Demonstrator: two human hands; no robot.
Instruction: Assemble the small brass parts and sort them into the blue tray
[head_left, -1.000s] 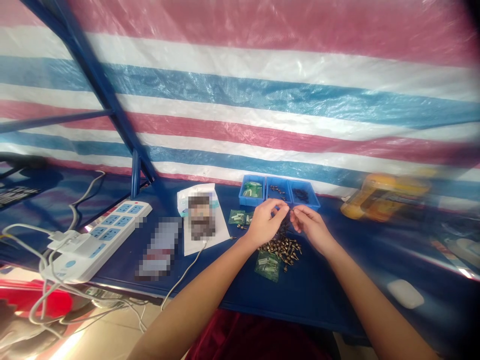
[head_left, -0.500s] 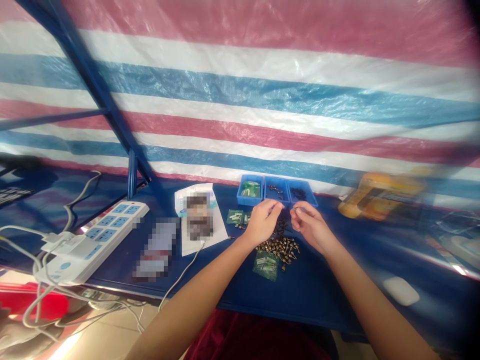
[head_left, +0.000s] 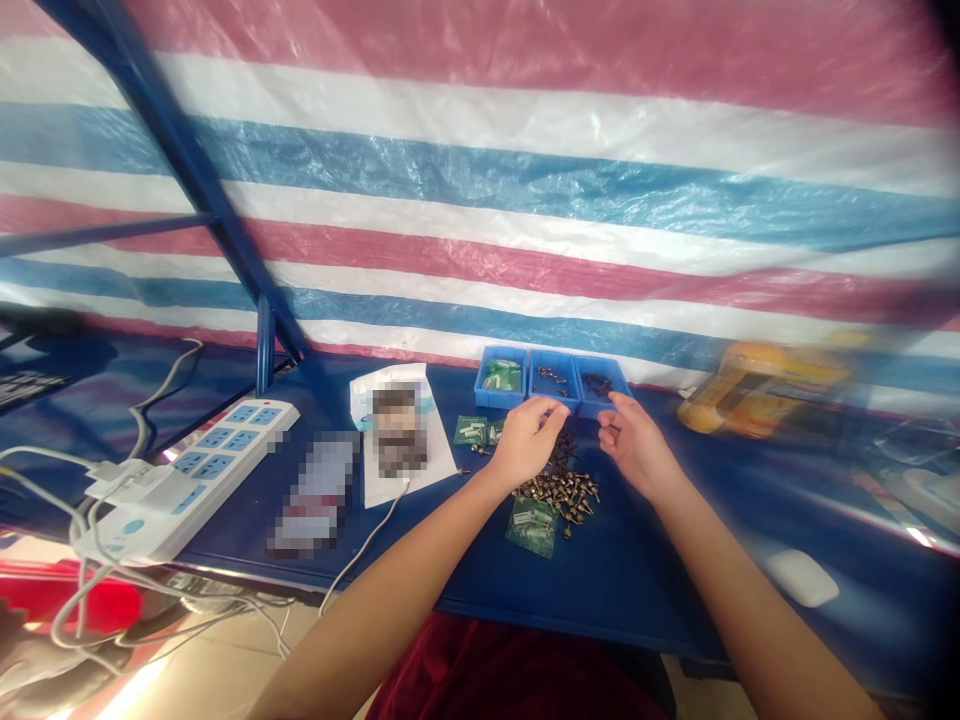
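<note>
My left hand hangs over the table with thumb and fingertips pinched together just below the blue divided tray. Whether the fingers hold a small part is hidden. My right hand stands with its fingers apart, close to the tray's right compartment, which holds dark screws. Between my hands, a heap of brass screws lies on the blue cloth. A small green packet lies below it. The tray's other compartments hold green packets and brass screws.
A white power strip with tangled white cables lies at the left. Nearby are a paper sheet and a blurred packet. A yellow container stands at the right, and a white mouse lies near the front. A striped tarp forms the backdrop.
My right hand has moved slightly right and its fingers have spread apart from their pinch. My left hand stays almost where it was.
</note>
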